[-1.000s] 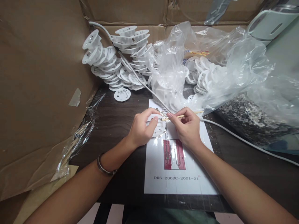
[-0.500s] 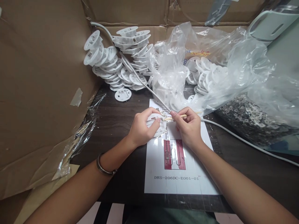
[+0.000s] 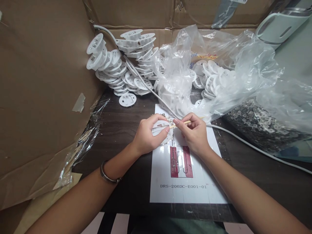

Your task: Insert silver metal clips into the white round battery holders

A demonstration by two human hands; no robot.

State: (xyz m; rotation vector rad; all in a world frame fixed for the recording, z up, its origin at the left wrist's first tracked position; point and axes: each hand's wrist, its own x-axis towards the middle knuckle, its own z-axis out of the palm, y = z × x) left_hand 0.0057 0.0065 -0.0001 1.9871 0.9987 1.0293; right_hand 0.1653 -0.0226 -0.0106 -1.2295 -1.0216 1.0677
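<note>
Between its thumb and fingers my left hand [image 3: 150, 135] grips a white round plastic piece [image 3: 161, 130] above a printed sheet [image 3: 162, 175]. My right hand [image 3: 195, 131] is closed around a thin wooden stick [image 3: 187, 122], whose left end reaches the top face of the round piece beside my left thumb. Small metal parts [image 3: 168, 117] lie on the sheet just behind and around the round piece. The fingertips partly cover the stick's end and the piece's right side.
Stacked white round pieces [image 3: 117, 70] stand at the back left, one lying apart [image 3: 127, 99]. A clear plastic bag [image 3: 175, 61], a bag of metal parts [image 3: 263, 120] and a white cable [image 3: 148, 87] are near. Cardboard [image 3: 44, 81] borders the left.
My right hand has moved slightly left with the stick, closer to my left thumb. The left hand keeps its hold on the round piece. The whole view has shifted a little.
</note>
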